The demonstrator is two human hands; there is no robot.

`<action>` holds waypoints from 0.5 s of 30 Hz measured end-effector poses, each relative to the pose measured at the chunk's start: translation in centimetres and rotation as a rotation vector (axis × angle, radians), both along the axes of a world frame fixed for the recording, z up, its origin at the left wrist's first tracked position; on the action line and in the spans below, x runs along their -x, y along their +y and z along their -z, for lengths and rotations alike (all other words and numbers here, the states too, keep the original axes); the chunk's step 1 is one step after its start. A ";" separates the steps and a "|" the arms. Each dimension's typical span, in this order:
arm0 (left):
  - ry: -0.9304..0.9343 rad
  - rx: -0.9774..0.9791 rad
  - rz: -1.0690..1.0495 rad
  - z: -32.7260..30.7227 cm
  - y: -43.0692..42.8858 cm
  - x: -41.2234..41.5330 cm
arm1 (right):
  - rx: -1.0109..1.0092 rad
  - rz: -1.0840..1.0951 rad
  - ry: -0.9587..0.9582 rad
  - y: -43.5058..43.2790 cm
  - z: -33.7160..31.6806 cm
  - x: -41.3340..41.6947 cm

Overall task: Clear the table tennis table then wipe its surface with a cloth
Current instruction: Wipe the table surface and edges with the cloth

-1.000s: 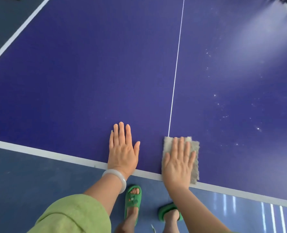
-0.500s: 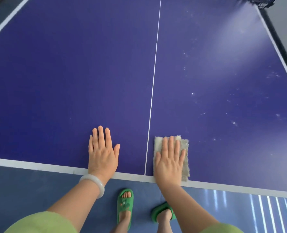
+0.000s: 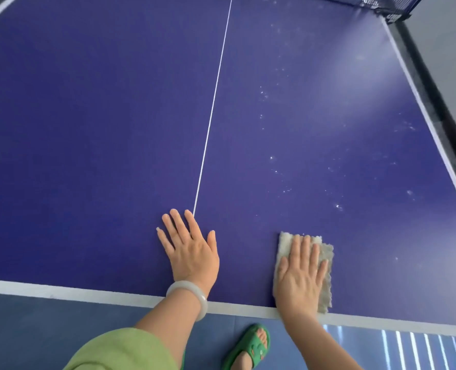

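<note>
The blue table tennis table (image 3: 93, 134) fills the view, with a white centre line (image 3: 211, 121) running away from me. My right hand (image 3: 300, 271) presses flat, fingers straight, on a grey fluffy cloth (image 3: 325, 265) near the table's near edge, to the right of the centre line. My left hand (image 3: 191, 252) rests flat on the bare surface at the near end of the centre line, a pale bangle on its wrist. White specks of dust (image 3: 280, 180) dot the right half beyond the cloth.
The net (image 3: 381, 6) shows at the top right corner. The table's right edge (image 3: 432, 124) runs diagonally with grey floor beyond. A white border line (image 3: 61, 289) marks the near edge. My foot in a green sandal (image 3: 251, 348) stands on the blue floor below.
Both hands and the cloth have moved to the right along the near edge: the cloth has left the centre line, and my left hand now sits where the line ends.
</note>
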State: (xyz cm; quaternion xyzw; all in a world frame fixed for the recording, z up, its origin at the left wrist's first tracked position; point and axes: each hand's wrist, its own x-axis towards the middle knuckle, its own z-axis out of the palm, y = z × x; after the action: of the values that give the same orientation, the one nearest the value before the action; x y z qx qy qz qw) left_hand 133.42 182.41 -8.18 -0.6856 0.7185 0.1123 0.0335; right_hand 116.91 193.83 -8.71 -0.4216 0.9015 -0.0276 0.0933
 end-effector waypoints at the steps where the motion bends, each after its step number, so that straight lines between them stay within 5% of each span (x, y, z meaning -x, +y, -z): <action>1: -0.011 0.017 0.003 0.2 0.1 0.0 | 0.013 -0.111 0.008 -0.4 0.0 -1.0; 5: -0.041 0.025 0.002 0.4 0.2 0.1 | 0.047 -0.694 -0.009 -3.0 0.5 -2.0; 8: -0.049 0.060 -0.007 0.4 0.2 0.3 | 0.020 -0.893 0.014 -6.1 0.2 1.7; 13: -0.080 0.055 -0.017 0.2 0.2 0.5 | -0.050 -0.379 0.007 -9.5 0.1 9.3; 15: -0.075 0.066 -0.023 0.3 0.1 0.4 | -0.045 -0.377 -0.021 -9.3 0.0 7.8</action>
State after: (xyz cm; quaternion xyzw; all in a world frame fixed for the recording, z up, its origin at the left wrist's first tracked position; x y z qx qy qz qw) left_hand 132.98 182.51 -8.45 -0.6983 0.7120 0.0632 0.0364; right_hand 109.13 184.58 -8.70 -0.5807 0.8058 0.0063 0.1154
